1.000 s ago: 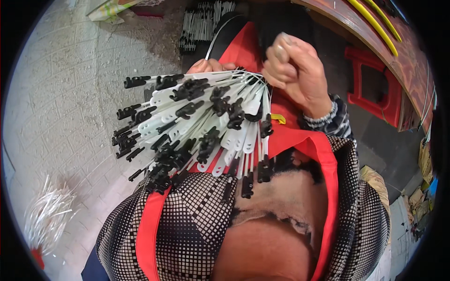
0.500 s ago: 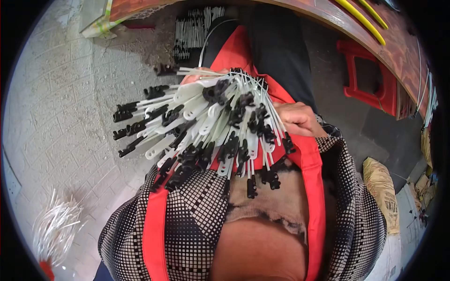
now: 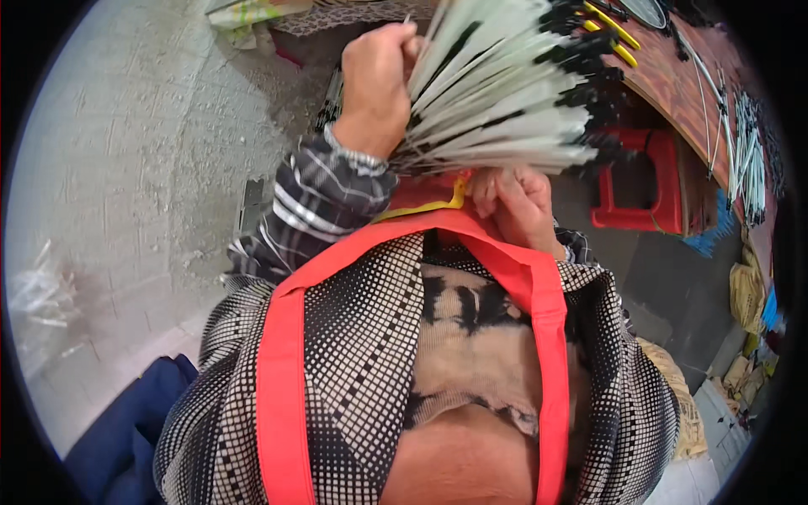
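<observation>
My left hand [image 3: 379, 80] is raised and closed around the gathered ends of a big bundle of white plastic strips with black tips [image 3: 505, 93]. The strips fan out to the right, their black tips toward a red-brown table. My right hand [image 3: 518, 206] sits just below the bundle, over the red apron [image 3: 286, 337], fingers curled. Whether it touches the strips I cannot tell.
A red plastic stool [image 3: 644, 189] stands to the right under a red-brown table [image 3: 673, 84] that carries yellow sticks and more strips. A pile of white strips [image 3: 38, 290] lies on the concrete floor at left. Blue cloth [image 3: 126, 438] is at lower left; sacks sit at right.
The bundle has swung from pointing left and down to pointing right and up. My left hand has risen and now grips its gathered ends; my right hand has dropped below it.
</observation>
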Motion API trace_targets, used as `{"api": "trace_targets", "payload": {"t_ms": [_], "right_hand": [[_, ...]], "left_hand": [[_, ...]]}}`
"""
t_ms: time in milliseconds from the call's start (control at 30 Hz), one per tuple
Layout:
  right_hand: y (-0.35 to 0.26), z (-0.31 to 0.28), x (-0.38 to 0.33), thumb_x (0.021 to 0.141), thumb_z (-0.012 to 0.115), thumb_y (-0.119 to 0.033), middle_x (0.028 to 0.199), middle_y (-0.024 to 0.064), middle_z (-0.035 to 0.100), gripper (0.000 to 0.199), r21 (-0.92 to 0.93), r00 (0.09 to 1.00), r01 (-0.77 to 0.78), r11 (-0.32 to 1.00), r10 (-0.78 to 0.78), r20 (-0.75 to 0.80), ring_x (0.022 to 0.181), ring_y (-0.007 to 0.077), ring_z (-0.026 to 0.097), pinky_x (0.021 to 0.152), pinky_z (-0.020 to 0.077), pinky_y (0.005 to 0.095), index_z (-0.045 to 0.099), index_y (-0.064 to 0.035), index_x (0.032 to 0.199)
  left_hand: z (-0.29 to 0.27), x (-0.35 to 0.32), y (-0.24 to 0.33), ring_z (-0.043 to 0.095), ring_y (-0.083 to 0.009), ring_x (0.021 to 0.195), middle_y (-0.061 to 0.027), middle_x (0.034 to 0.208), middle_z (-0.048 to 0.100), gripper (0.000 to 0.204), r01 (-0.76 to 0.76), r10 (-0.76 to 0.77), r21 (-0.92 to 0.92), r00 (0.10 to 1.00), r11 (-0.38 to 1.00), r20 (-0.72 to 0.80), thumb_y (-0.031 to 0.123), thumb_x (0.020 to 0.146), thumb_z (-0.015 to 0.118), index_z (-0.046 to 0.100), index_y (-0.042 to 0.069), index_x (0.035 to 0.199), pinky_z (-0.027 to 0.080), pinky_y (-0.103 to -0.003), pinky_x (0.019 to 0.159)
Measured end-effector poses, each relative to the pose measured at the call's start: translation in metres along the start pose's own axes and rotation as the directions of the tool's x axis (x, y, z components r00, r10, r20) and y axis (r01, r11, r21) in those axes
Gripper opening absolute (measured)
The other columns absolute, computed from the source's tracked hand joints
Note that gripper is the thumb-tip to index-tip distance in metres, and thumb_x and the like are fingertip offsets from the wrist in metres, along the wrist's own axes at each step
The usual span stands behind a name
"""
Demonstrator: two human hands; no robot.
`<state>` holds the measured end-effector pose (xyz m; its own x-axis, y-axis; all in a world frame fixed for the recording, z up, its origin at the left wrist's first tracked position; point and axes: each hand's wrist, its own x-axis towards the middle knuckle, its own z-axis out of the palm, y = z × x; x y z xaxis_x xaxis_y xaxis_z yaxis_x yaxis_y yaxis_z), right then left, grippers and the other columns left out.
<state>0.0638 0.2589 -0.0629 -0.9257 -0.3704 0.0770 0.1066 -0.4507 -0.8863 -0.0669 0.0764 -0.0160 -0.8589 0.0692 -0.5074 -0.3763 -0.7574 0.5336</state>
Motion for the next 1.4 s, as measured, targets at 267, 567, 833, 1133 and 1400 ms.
{"api": "trace_targets", "payload": {"t_ms": [267, 567, 833, 1133, 1400], "right_hand": [[0.01, 0.015, -0.005, 0.1, 0.042, -0.023, 0.064, 0.0041, 0.048, 0.032, 0.433, 0.99, -0.053, 0.9, 0.105, -0.095, 0.06, 0.0149, 0.048, 0.067, 0.0462, 0.0309, 0.05, -0.0047, 0.075], [-0.002, 0.018, -0.002, 0.092, 0.052, -0.015, 0.063, 0.0053, 0.05, 0.022, -0.655, 0.977, 0.211, 0.726, -0.173, 0.123, 0.053, 0.0202, 0.05, 0.053, 0.0437, 0.0317, 0.051, -0.0038, 0.074], [-0.01, 0.05, 0.062, 0.085, 0.058, -0.004, 0.058, 0.0105, 0.048, 0.012, -0.669, 0.807, 0.586, 0.457, -0.395, 0.438, 0.048, 0.0199, 0.045, 0.046, 0.0364, 0.0311, 0.053, 0.0013, 0.076], [0.019, 0.002, 0.15, 0.087, 0.056, -0.015, 0.056, 0.0053, 0.054, 0.023, -0.486, 0.964, 0.039, 0.873, -0.161, -0.212, 0.051, 0.0148, 0.052, 0.048, 0.0417, 0.0297, 0.055, 0.0024, 0.07], [0.015, -0.007, 0.16, 0.092, 0.056, -0.023, 0.056, -0.0021, 0.049, 0.029, -0.125, 0.851, -0.26, 0.957, 0.166, -0.498, 0.041, 0.0085, 0.04, 0.037, 0.0317, 0.0241, 0.056, -0.0056, 0.069]], "left_hand": [[0.015, -0.015, -0.002, 0.058, -0.0236, 0.08, -0.0091, 0.084, 0.059, 0.009, -0.228, 0.233, 0.201, 0.973, 0.953, -0.001, 0.011, 0.089, 0.051, 0.055, 0.004, 0.084, 0.049, -0.039, 0.074], [-0.039, 0.029, -0.045, 0.055, -0.0183, 0.057, -0.0065, 0.066, 0.058, 0.027, -0.522, 0.468, 0.67, 0.837, 0.528, 0.284, 0.013, 0.087, 0.053, 0.053, 0.006, 0.06, 0.048, -0.035, 0.058], [-0.033, 0.049, -0.053, 0.056, -0.0156, 0.056, -0.0064, 0.062, 0.058, 0.018, -0.357, 0.222, 0.856, 0.93, 0.374, 0.291, 0.011, 0.083, 0.056, 0.06, 0.003, 0.068, 0.047, -0.031, 0.055], [-0.052, 0.08, -0.042, 0.048, -0.0145, 0.053, -0.0049, 0.065, 0.055, 0.016, -0.273, 0.12, 0.27, 0.873, 0.923, 0.472, 0.01, 0.081, 0.056, 0.057, 0.002, 0.067, 0.042, -0.033, 0.053], [-0.035, 0.042, -0.033, 0.042, -0.0102, 0.053, -0.0013, 0.062, 0.049, 0.02, 0.02, -0.048, 0.153, 0.982, 0.988, 0.185, 0.011, 0.084, 0.053, 0.053, 0.005, 0.066, 0.039, -0.03, 0.057]]}}
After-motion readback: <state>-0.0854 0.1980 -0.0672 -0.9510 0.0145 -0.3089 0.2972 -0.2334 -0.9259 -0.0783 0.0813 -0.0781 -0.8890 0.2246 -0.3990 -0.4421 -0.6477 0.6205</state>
